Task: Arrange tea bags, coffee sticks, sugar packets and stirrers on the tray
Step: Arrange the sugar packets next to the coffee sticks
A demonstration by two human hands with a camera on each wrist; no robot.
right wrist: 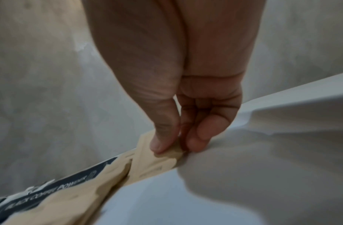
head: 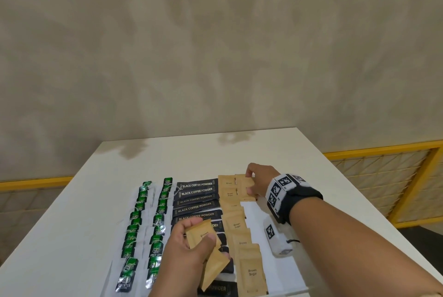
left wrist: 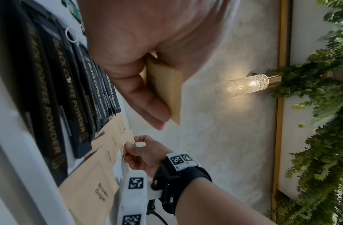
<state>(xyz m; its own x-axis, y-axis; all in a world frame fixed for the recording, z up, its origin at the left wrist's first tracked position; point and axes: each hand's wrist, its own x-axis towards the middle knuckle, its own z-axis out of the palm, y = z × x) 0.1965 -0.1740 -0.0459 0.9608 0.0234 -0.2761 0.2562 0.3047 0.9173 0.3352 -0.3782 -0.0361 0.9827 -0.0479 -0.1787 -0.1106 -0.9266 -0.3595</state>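
I see left hand [head: 191, 246] clutching spare brown sugar packets [head: 203, 236] above coffee sticks [head: 196, 200]. Right hand [head: 260, 181] pinches far-row sugar packet [head: 244, 187] flat on white tray [head: 282, 270]. Tea bags [head: 143, 220] leftmost on tray, on surface [head: 72, 224].

A white table [head: 72, 200] stands against a grey, mottled wall [head: 215, 45]. Yellow-framed mesh panels [head: 383, 176] run low along it. A glass wall lamp [left wrist: 247, 84] glows beside green hanging plants [left wrist: 321, 106].
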